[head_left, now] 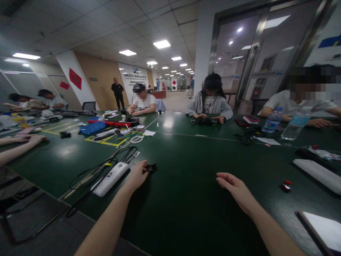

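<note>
On the dark green, glossy tabletop point(183, 217), pinched the left end of a small black block-like object point(151, 167) between the thumb and fingers of the left hand point(137, 176), closing the fingertips around that end and leaving the rest jutting out rightward beyond them. Could not tell contact from a slight gap beneath the object on so dark a surface. Reached the left forearm point(108, 222) forward and rightward from the lower edge, turning the back of the hand upward. Held the right hand point(236, 192) well apart from the object, gripping nothing, curling the fingers loosely, parting the thumb slightly from them and pointing the fingertips leftward. Slanted the right forearm point(271, 227) inward from the lower right corner. Had a long white plastic casing point(113, 179), marked with a black "2", just to the left of the left hand, with thin black cables point(129, 153) running behind. Had a small red-and-black object point(286, 186) to the right of the right hand, apart from the fingers.
</note>
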Motion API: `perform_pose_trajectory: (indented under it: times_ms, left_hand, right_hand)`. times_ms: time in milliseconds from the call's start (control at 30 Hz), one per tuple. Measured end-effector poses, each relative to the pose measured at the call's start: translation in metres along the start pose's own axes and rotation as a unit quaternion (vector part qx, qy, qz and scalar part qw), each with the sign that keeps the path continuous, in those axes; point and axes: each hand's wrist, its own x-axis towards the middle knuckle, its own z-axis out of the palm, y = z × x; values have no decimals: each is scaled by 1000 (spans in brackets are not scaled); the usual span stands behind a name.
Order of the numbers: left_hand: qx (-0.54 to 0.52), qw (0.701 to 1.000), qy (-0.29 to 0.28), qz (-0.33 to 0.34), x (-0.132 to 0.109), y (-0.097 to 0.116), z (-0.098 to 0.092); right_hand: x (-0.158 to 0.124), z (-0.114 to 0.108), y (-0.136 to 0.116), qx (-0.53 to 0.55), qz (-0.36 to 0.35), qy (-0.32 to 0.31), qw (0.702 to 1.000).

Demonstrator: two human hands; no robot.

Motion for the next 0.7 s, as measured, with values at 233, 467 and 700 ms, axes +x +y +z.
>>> perform_pose_trajectory:
  times_ms: [233, 467, 700]
  left_hand:
    - [130, 991, 28, 12, 2, -5, -1]
    - [95, 995, -24, 7, 2, 8, -3]
    - [-21, 990, -122, 66, -6, 91, 51]
  right_hand:
    - [-1, 1, -2, 2, -14, -3, 1000]
    - [-4, 3, -5, 4, -32, -7, 999]
    - [-8, 3, -4, -13, -51, -9, 999]
